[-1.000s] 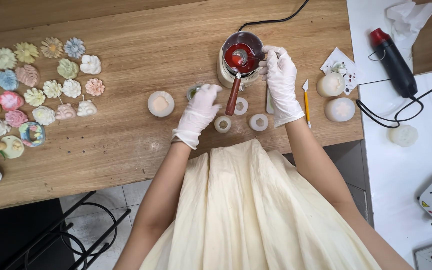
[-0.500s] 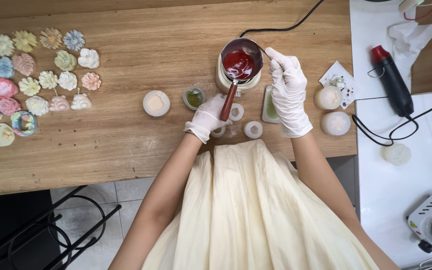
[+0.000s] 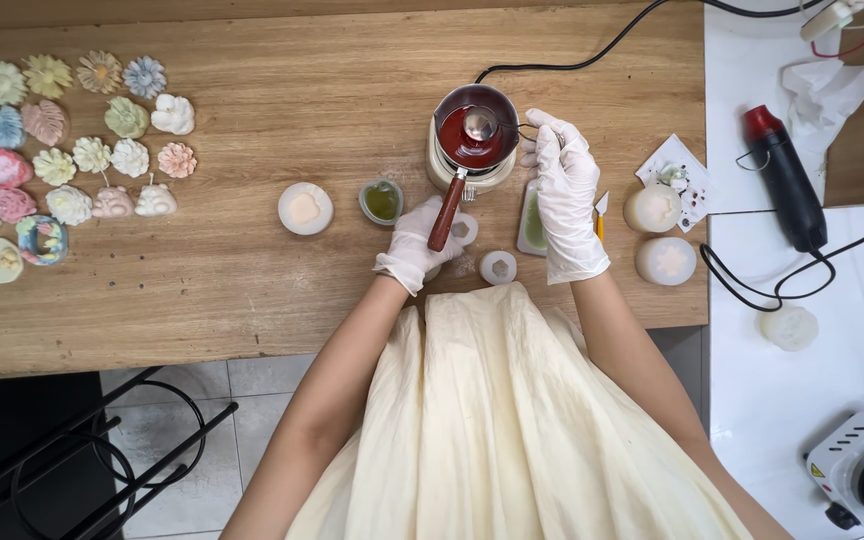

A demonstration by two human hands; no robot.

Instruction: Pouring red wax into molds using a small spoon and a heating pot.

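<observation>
1. Landmark: the melting pot (image 3: 473, 140), a small round pot of dark red wax, stands on the wooden desk (image 3: 282, 290) near its far edge. A black cord (image 3: 592, 62) runs from the pot toward the far right.
2. Left hand (image 3: 419, 245), in a white glove, sits just near-side of the pot. Its grip is closed round the reddish wooden handle (image 3: 446, 212), which slopes from the pot rim down toward the person.
3. Right hand (image 3: 565, 195), also gloved, lies just right of the pot, fingers curled toward the rim. Its grip is closed on a thin metal spoon (image 3: 481, 122) whose bowl hangs over the red wax.
4. Left of the pot: a small green cup (image 3: 382, 201), then a white round mould (image 3: 305, 208) further left, both resting on the desk.
5. Near-side of the pot, close to the left hand: two small white rings (image 3: 498, 267); one is partly hidden behind the handle.
6. Under the right hand: a narrow tray (image 3: 531, 222) with pale green fill, partly covered.
7. Right of the pot, past the right hand: two cream round candles (image 3: 666, 260) and a yellow pencil (image 3: 600, 222).
8. Far left of the pot: rows of pastel wax flowers (image 3: 92, 155), well apart from both hands.
9. Far right of the pot, on a white surface: a black and red heat gun (image 3: 784, 180).
</observation>
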